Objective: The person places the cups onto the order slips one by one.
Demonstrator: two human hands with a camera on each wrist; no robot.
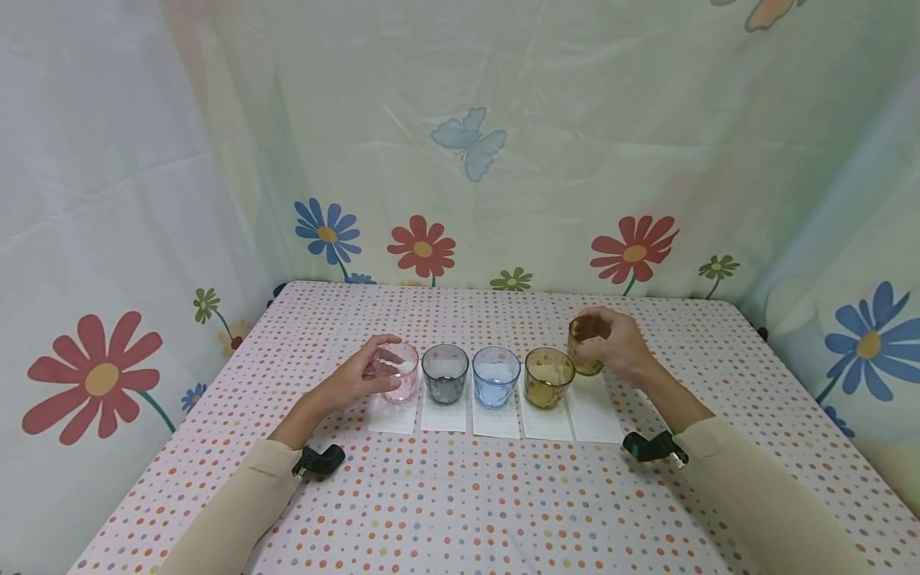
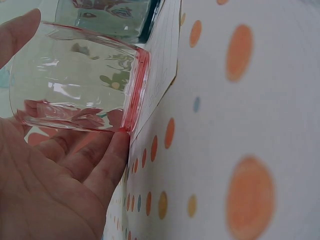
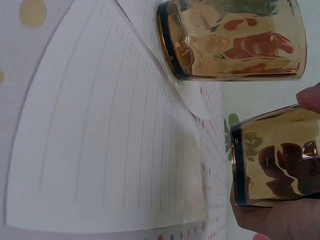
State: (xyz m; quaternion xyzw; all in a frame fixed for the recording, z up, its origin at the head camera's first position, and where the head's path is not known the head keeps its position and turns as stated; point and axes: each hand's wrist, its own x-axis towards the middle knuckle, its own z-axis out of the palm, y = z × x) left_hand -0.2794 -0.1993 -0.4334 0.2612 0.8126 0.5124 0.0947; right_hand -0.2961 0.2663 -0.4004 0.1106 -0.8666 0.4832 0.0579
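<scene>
My left hand [image 1: 348,381] holds a clear pink glass [image 1: 404,390] at the left end of a row. In the left wrist view, the thumb is at one side of this upright glass and the fingers [image 2: 112,155] touch the other, down by its base. At the right end, my right hand [image 1: 624,345] grips an amber glass [image 1: 585,366], raised off the table and slightly tilted in the right wrist view. A paper slip [image 3: 115,150] lies below it. Beside it stands a second amber glass [image 1: 549,385].
A grey glass [image 1: 446,379] and a blue glass [image 1: 496,382] stand between the pink and amber ones. White lined slips [image 1: 496,423] lie side by side under the row. The dotted tablecloth [image 1: 446,511] covers the table; a flowered curtain [image 1: 546,208] hangs behind.
</scene>
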